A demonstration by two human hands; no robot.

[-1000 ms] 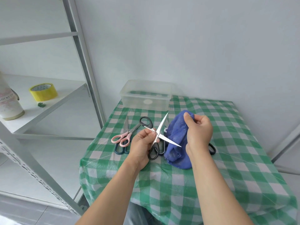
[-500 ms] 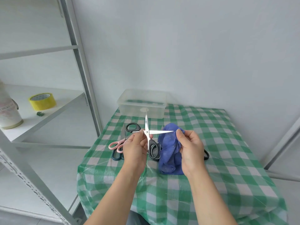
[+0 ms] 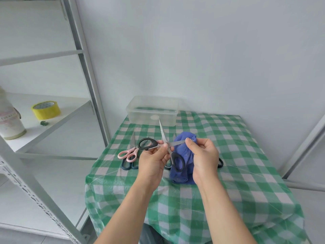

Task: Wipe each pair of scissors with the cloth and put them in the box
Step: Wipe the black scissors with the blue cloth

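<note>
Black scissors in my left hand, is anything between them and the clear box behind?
Nothing visible does. The black scissors, held open in the left hand, sit just in front of the clear box, whose top looks open. Pink scissors lie left of that path, the blue cloth right.

The scissors [image 3: 163, 134] have bright, smooth metal blades and glossy black plastic handles. The cloth [image 3: 183, 152] is a soft, matt blue knit, slightly fuzzy. The box [image 3: 153, 111] is clear, smooth plastic, a little cloudy. The tablecloth [image 3: 237, 147] is a thin checked sheet with a plastic sheen and fine creases. The pink scissors [image 3: 129, 153] have matt plastic handles and dull metal blades. The shelf [image 3: 84, 67] is matt painted metal; the tape [image 3: 46, 110] on it is glossy yellow. The wall [image 3: 193, 50] is smooth and matt.
</note>
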